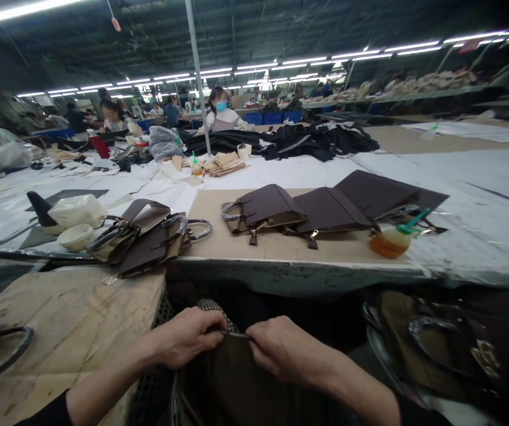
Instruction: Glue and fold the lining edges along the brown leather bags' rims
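My left hand (190,338) and my right hand (283,349) meet low in the view, below the table's front edge. Both are closed, pinching the top edge of a dark brown bag piece (237,378) that rests on my lap. The fingertips of the two hands nearly touch along that edge. Ahead on the table lie brown handbags (276,210) in a row, and a second pile of brown handbags (143,234) sits to the left.
An orange glue bottle (392,239) with a green tip lies at the table's front right. A white bowl (74,236) and plastic bag sit left. A wooden board (68,319) is at my left, more bags (450,349) at my right. Other people work at far tables.
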### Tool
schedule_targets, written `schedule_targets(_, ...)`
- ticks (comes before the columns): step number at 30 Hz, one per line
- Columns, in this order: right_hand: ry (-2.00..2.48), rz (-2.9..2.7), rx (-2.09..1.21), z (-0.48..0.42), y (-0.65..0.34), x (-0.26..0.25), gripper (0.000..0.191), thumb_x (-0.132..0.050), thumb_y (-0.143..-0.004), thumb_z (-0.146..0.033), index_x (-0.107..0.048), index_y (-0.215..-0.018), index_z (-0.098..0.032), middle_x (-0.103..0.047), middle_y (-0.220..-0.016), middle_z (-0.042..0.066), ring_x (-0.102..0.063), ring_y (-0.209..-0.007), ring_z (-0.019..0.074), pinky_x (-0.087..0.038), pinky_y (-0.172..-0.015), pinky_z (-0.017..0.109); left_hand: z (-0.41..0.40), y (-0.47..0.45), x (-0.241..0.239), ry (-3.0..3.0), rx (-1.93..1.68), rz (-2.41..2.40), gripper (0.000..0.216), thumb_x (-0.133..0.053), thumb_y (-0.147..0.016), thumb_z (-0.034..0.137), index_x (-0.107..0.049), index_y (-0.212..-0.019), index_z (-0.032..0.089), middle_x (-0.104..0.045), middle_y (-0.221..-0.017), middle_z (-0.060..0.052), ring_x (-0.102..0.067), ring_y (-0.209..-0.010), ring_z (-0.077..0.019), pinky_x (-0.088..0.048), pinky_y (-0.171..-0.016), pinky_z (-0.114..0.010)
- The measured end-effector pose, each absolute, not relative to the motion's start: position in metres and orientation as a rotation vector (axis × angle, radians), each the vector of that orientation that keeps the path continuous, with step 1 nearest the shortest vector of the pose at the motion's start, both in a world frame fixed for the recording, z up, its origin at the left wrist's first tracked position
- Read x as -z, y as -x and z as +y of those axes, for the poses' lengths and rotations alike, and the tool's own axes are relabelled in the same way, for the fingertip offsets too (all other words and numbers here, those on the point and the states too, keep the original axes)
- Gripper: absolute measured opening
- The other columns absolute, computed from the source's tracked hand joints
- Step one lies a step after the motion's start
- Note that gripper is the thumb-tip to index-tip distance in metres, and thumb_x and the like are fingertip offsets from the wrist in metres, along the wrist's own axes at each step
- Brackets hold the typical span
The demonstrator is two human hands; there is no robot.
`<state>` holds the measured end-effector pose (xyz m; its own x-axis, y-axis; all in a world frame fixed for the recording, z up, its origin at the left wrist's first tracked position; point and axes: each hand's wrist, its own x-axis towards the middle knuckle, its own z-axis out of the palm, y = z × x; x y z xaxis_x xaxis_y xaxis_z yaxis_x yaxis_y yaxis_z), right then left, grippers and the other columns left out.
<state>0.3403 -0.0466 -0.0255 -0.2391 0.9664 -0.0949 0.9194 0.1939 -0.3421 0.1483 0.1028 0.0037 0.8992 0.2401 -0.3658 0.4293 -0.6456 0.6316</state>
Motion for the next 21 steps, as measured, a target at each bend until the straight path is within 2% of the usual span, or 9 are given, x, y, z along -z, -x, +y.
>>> schedule_targets(5,1.894,-2.425,-0.205,-0.050,-0.335,0.042,0.015,-0.047,-0.094,-0.015,-0.061,-0.089,-0.016,-0.070,-0.078,0.005,-0.063,-0.060,0.0187,-0.022,-0.051,0.033,0.101,-0.151,-0.003,-2.325,0.300,0.482,0.016,-0.050,-0.089,0.028,-0.066,-0.093,0.024,-0.059,-0.073,0.004,-0.053,-0.067,-0.0136,-0.035,-0.059,-0.021)
schedule_targets(13,1.929,-2.291,-0.167,-0.059,-0.328,0.058,0.017,-0.044,-0.094,-0.008,-0.057,-0.090,-0.017,-0.065,-0.078,0.004,-0.060,-0.062,0.0198,-0.027,-0.053,0.032,0.102,-0.153,-0.002,-2.350,0.317,0.500,0.018,-0.048,-0.091,0.030,-0.065,-0.092,0.024,-0.058,-0.072,0.003,-0.053,-0.066,-0.0143,-0.034,-0.058,-0.022)
schedule_targets(16,1.980,-2.199,-0.240,-0.060,-0.322,0.063,0.019,-0.042,-0.094,-0.006,-0.057,-0.090,-0.017,-0.065,-0.080,0.005,-0.059,-0.065,0.0198,-0.029,-0.056,0.031,0.102,-0.153,-0.001,-2.361,0.309,0.483,0.018,-0.047,-0.091,0.030,-0.064,-0.092,0.024,-0.059,-0.073,0.004,-0.054,-0.068,-0.0142,-0.035,-0.060,-0.021)
schedule_targets(21,2.026,-1.896,-0.580,-0.055,-0.322,0.063,0.021,-0.040,-0.096,-0.014,-0.058,-0.086,-0.016,-0.064,-0.080,0.005,-0.059,-0.071,0.0185,-0.032,-0.062,0.028,0.101,-0.154,0.002,-2.358,0.331,0.488,0.017,-0.048,-0.090,0.030,-0.063,-0.090,0.024,-0.059,-0.073,0.003,-0.054,-0.067,-0.0147,-0.035,-0.058,-0.022)
